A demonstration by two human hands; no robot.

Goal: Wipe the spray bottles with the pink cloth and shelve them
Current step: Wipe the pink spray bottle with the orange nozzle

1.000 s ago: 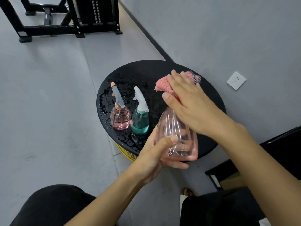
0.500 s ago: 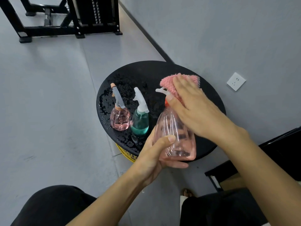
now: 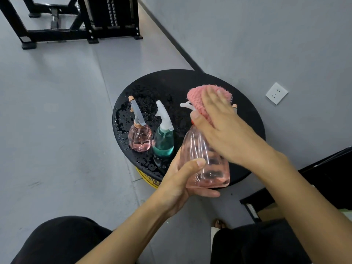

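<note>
Holding the large pink spray bottle (image 3: 207,161) near-upright over the counter's (image 3: 171,82) near edge.
Runs roughly vertical, sprayer head up, white trigger jutting left; looks clear, ribbed, pink liquid low inside. Gripped round the base by left hand (image 3: 177,185) fingers; capped with the pink cloth (image 3: 198,98), clasped by right hand (image 3: 226,130) fingers.

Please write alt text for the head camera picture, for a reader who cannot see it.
A person's left hand grips a large pink spray bottle while the right hand holds a pink cloth over its sprayer head. Behind, a small pink bottle and a teal bottle stand on a wet round black table.
</note>
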